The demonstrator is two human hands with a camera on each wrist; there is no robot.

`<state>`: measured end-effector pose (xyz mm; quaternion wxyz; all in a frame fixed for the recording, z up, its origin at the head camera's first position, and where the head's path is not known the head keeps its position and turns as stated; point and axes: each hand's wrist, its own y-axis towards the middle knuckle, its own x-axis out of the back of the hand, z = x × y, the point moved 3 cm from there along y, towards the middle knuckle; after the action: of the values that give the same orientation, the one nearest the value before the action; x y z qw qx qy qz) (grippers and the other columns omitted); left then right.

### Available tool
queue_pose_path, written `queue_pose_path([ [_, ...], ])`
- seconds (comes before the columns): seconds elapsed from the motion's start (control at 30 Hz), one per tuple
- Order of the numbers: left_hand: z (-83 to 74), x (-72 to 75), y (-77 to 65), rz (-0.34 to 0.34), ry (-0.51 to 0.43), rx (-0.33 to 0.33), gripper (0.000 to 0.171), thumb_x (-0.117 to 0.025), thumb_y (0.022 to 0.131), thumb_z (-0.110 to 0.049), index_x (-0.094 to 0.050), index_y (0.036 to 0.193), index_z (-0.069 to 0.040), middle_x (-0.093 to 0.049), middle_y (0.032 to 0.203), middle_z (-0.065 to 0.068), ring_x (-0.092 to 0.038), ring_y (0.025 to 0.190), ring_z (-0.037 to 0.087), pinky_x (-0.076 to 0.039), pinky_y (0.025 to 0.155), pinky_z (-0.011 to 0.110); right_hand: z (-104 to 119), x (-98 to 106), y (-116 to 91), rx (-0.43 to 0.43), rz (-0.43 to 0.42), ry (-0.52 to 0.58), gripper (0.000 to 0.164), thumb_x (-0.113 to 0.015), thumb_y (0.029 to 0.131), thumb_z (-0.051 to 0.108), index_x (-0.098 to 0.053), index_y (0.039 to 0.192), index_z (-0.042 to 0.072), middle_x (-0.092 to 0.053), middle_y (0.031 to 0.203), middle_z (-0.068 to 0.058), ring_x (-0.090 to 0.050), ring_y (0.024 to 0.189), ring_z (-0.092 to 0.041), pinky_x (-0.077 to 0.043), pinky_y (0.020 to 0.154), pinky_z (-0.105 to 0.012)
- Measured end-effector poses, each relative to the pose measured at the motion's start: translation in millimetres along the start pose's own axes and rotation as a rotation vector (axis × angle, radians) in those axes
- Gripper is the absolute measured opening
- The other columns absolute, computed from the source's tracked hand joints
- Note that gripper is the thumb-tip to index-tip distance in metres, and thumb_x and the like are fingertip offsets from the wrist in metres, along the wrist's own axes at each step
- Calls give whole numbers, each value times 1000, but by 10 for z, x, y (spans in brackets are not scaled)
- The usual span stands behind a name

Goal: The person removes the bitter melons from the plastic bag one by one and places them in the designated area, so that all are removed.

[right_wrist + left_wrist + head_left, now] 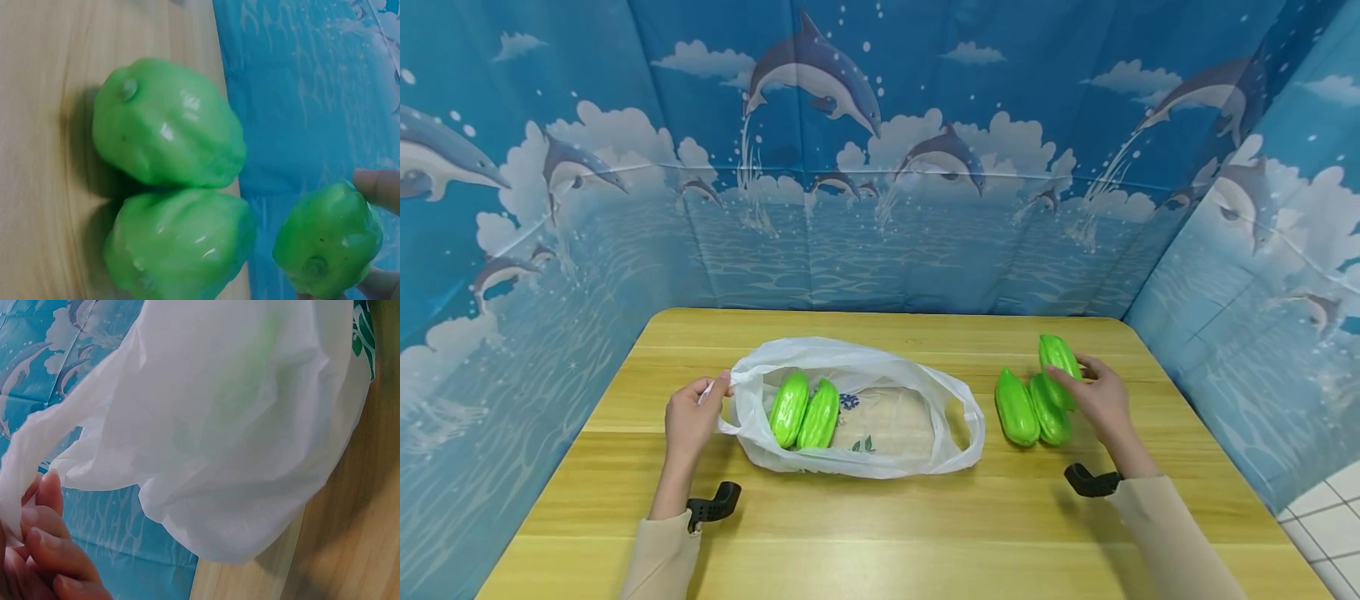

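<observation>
My left hand (pixel 692 412) pinches the left handle of a white plastic bag (pixel 951 458), also seen close up as thin, wrinkled film (pixel 187 425) in the left wrist view. Through the bag's wide mouth, two glossy green ridged gourds (pixel 789 408) show side by side at its left end. Over on the right, my right hand (pixel 1105 398) grips another green gourd (pixel 1058 357) between thumb and fingers, raised above the table. Below it lie two more gourds, one on the left (pixel 165 122) and one (pixel 181 244) touching it, partly covered in the head view.
Everything rests on a wood-grain table (pixel 880 533). A dolphin-patterned blue curtain (pixel 865 250) hangs along its back and sides. Black wrist mounts (pixel 718 502) sit on both forearms. White floor tiles (pixel 1326 517) appear at the lower right.
</observation>
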<state>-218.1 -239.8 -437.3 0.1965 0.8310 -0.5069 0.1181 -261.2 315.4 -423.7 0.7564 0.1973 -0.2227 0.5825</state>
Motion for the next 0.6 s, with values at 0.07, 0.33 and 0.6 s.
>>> queue_pose_path([
  [0.07, 6, 1, 0, -2, -2, -2, 47, -59, 92, -46, -69, 78, -1, -37, 49, -2, -34, 45, 15, -27, 43, 28, -32, 7, 11, -17, -5, -5, 85, -60, 87, 55, -33, 144, -2, -37, 135, -31, -40, 117, -44, -39, 86, -53],
  [0.33, 15, 0, 3, -8, -3, -7, 47, -59, 92, -45, -68, 78, -1, -36, 48, -1, -33, 44, 15, -26, 42, 27, -175, 40, 74, -96, -32, -17, 88, -60, 85, 57, -33, 144, -2, -37, 135, -30, -38, 119, -43, -39, 87, -52],
  [0.6, 2, -4, 5, -8, 9, -2, 48, -58, 92, -45, -68, 80, 1, -38, 49, -1, -35, 47, 16, -28, 44, 28, -258, 81, 83, -121, -29, -10, 86, -60, 86, 55, -33, 143, -5, -36, 137, -31, -36, 122, -44, -37, 92, -53],
])
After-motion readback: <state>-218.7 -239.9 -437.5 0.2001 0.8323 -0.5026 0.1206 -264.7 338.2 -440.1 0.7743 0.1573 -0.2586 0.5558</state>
